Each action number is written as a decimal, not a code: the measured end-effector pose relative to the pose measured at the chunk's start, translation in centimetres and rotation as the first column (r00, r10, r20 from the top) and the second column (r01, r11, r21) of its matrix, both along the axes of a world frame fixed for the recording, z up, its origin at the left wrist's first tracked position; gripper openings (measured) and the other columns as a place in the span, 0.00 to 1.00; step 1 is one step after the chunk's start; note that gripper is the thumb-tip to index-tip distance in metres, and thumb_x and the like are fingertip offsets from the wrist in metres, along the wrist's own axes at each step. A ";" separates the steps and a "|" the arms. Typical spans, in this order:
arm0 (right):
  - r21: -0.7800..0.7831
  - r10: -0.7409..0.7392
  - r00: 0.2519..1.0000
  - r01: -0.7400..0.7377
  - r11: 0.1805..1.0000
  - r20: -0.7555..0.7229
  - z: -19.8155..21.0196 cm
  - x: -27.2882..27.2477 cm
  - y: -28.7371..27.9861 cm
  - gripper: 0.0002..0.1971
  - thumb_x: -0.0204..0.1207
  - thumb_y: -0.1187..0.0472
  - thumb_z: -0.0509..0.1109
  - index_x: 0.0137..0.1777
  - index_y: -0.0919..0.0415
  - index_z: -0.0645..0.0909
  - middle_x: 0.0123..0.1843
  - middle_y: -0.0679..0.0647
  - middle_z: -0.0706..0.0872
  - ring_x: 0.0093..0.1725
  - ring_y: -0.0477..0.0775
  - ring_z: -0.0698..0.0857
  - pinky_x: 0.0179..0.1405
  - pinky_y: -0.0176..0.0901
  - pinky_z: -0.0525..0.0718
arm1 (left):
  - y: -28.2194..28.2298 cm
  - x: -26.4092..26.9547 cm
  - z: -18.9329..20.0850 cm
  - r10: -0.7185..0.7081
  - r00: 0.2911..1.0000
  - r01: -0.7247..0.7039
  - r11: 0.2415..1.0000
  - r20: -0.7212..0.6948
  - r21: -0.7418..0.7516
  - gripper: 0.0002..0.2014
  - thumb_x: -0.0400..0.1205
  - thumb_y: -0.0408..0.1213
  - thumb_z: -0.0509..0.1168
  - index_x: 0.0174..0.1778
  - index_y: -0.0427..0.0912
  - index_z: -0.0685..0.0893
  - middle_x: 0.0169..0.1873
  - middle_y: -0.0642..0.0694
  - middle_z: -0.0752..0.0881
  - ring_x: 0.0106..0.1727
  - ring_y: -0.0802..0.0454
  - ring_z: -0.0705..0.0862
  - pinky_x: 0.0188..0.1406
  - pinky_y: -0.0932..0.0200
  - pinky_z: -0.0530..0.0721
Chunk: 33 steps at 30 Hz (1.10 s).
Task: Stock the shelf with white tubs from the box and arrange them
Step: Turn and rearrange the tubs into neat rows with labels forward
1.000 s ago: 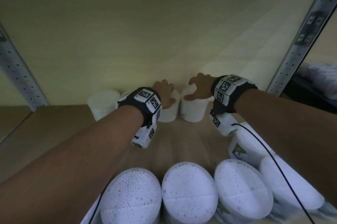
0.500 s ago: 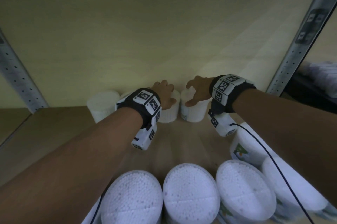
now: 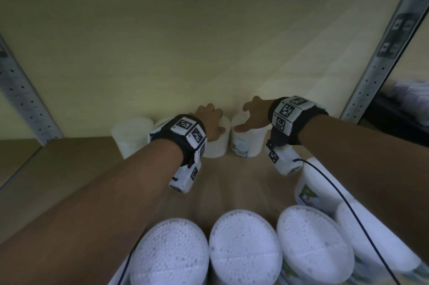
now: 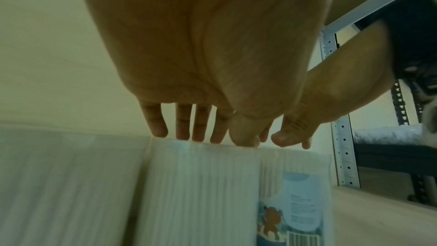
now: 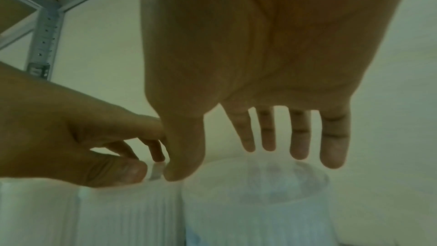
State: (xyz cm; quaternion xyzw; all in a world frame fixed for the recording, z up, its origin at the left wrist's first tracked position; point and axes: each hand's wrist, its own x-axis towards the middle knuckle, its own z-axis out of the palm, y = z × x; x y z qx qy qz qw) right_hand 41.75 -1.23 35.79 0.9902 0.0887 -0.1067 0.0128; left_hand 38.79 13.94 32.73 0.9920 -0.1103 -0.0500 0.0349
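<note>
Both arms are reaching deep into the shelf (image 3: 69, 164), right to the back wall where a short row of white tubs stands. The left hand (image 3: 210, 119) sits over the top of a ribbed white tub (image 3: 217, 145); in the left wrist view its fingers (image 4: 201, 128) hang down fairly straight with the tips touching the tub's top edge, thumb alongside, not wrapped around anything. So it's more resting on the lid than gripping.

The right hand (image 3: 254, 114) is over the tub just beside it, the labelled tub (image 3: 246, 143) with a barcode and a little cartoon picture on its side. In the right wrist view its fingers (image 5: 298, 137) are spread and straight, hovering just above the lid, with the thumb tip down at the near rim. Can't tell for sure if the fingertips actually touch the lid. It's loose and open either way.

Those two tubs stand upright and just about touching each other. Further left there's another white tub (image 3: 132, 136) against the wall, with one more mostly hidden behind the left wristband.

Up close to the head camera, a row of bigger-looking tubs (image 3: 245, 247) shows lids full of tiny white dots. A grey perforated upright (image 3: 380, 52) frames the right side.
</note>
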 end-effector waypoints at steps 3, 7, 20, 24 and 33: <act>-0.021 -0.029 1.000 0.029 0.999 -0.002 -0.1 0.0 0.2 0.43 0.67 0.39 0.76 0.77 0.65 0.69 0.78 0.66 0.68 0.76 0.69 0.70 0.74 0.58 0.70 | 0.0 0.0 0.0 -0.003 1.000 0.003 1.000 0.007 -0.007 0.25 0.86 0.47 0.58 0.77 0.41 0.66 0.74 0.40 0.66 0.75 0.39 0.66 0.70 0.44 0.72; 0.010 -0.028 0.999 0.028 1.000 -0.021 -0.2 0.2 0.2 0.41 0.70 0.41 0.75 0.77 0.65 0.70 0.78 0.66 0.69 0.76 0.68 0.71 0.74 0.56 0.71 | 0.0 0.0 -0.1 -0.005 1.000 0.006 1.000 0.012 -0.006 0.25 0.86 0.47 0.58 0.77 0.40 0.67 0.74 0.39 0.66 0.75 0.39 0.67 0.69 0.44 0.72; 0.009 0.091 0.990 -0.090 0.996 -0.104 0.7 -0.1 -0.5 0.35 0.76 0.58 0.73 0.81 0.60 0.63 0.81 0.57 0.67 0.79 0.60 0.68 0.74 0.46 0.70 | -0.1 -0.2 0.0 0.004 1.000 -0.004 1.000 0.004 0.001 0.25 0.86 0.47 0.57 0.77 0.41 0.66 0.74 0.40 0.65 0.75 0.39 0.66 0.70 0.43 0.72; 0.000 0.062 0.998 -0.062 0.998 -0.018 0.3 0.5 -0.2 0.37 0.77 0.41 0.66 0.81 0.58 0.63 0.82 0.58 0.63 0.79 0.63 0.67 0.77 0.53 0.68 | -0.1 -0.2 0.0 -0.001 1.000 0.001 1.000 0.014 0.011 0.24 0.86 0.47 0.57 0.77 0.40 0.67 0.74 0.39 0.66 0.75 0.39 0.67 0.68 0.43 0.72; 0.026 -0.032 0.999 0.032 0.999 -0.016 -0.6 0.7 0.0 0.39 0.71 0.40 0.74 0.75 0.64 0.71 0.75 0.63 0.73 0.74 0.65 0.74 0.71 0.54 0.75 | -0.2 -0.2 0.0 0.001 1.000 -0.001 1.000 0.007 0.015 0.24 0.86 0.46 0.57 0.77 0.40 0.66 0.74 0.40 0.66 0.75 0.38 0.66 0.68 0.45 0.71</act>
